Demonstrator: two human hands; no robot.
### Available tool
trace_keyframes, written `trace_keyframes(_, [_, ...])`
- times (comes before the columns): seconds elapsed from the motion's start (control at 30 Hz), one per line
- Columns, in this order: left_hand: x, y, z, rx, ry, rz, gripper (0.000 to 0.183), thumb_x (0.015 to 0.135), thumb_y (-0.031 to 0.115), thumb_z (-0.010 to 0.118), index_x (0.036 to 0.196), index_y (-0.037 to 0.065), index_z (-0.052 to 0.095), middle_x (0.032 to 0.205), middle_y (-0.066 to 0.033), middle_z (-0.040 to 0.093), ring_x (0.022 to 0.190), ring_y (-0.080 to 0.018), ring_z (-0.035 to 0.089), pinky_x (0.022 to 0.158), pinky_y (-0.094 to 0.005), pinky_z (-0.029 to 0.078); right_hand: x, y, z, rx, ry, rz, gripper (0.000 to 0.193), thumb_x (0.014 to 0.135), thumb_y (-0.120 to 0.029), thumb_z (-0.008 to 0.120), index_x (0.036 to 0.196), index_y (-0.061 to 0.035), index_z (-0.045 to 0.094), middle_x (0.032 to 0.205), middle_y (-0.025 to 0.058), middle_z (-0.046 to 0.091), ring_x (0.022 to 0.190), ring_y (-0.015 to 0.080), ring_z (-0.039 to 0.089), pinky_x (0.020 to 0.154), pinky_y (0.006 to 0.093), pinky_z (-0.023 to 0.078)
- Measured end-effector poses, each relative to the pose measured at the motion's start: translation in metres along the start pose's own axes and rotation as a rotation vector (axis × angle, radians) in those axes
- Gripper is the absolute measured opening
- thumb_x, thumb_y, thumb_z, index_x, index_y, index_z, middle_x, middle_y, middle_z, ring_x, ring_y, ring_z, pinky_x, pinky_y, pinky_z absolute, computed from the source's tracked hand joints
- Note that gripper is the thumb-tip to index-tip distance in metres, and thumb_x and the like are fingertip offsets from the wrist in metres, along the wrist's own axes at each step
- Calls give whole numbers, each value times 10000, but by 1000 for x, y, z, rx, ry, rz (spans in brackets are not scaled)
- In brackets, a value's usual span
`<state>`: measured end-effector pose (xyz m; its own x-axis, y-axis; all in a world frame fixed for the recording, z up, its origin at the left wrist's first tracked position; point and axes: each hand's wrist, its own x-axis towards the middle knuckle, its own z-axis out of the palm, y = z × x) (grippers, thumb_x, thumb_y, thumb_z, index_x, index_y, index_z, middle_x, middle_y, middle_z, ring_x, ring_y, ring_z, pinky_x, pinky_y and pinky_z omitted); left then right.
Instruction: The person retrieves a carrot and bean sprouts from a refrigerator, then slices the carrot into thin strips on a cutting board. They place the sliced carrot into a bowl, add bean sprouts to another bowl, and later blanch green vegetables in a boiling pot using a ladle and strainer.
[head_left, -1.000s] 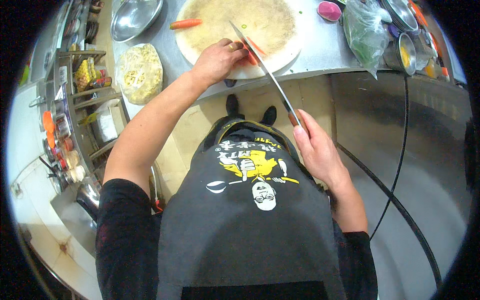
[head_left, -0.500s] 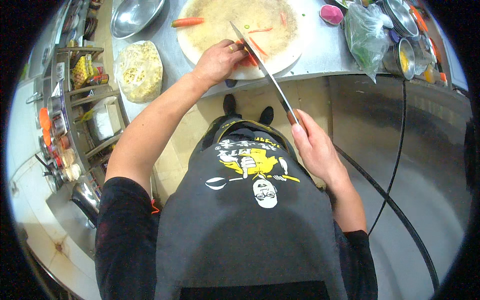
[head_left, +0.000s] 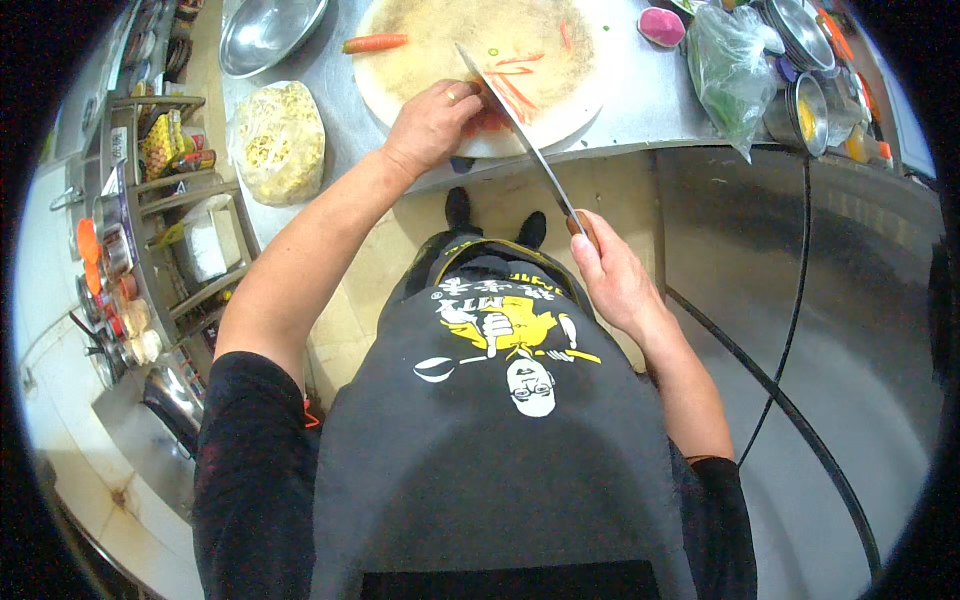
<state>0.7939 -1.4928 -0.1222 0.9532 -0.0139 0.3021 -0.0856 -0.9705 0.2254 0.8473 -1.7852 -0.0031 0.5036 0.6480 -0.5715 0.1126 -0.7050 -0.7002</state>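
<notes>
On the round cutting board (head_left: 430,65), my left hand (head_left: 432,122) is closed with curled fingertips, pressing down orange-red carrot slices (head_left: 486,123) mostly hidden beneath it. My right hand (head_left: 615,272) grips the wooden handle of a long kitchen knife (head_left: 531,147). Its blade runs diagonally across the board, right beside my left fingertips. Thin carrot strips (head_left: 517,93) lie to the right of the blade. A piece of whole carrot (head_left: 375,43) rests at the board's left rim.
Left of the board are a steel bowl (head_left: 268,38) and a bag of pale yellow food (head_left: 277,143). To the right sit a pink-red chunk (head_left: 662,27), a plastic bag of greens (head_left: 735,80) and steel containers (head_left: 805,115). A shelf rack (head_left: 185,200) stands at the left.
More carrot strips lie right of the blade. My right hand with the knife has shifted slightly left and toward the board; my left hand has stayed nearly in place.
</notes>
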Motion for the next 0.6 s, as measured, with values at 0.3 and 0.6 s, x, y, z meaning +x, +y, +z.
trace_keyframes(0.3, [1, 2, -3, 32, -24, -4, 302, 742, 83, 587, 1037, 88, 652, 1067, -50, 645, 994, -230, 596, 830, -333, 525, -6, -7, -3, -19, -21, -11, 429, 981, -284, 461, 1339, -48, 432, 1182, 241, 602, 1109, 408, 578, 933, 446, 455])
trace_keyframes(0.6, [1, 1, -3, 15, -20, -41, 320, 733, 71, 608, 1050, 89, 652, 1080, -54, 647, 1003, -233, 593, 844, -332, 521, -6, -14, -6, 7, -49, 13, 394, 995, -248, 432, 1342, -61, 444, 1218, 186, 590, 1144, 320, 569, 965, 369, 426])
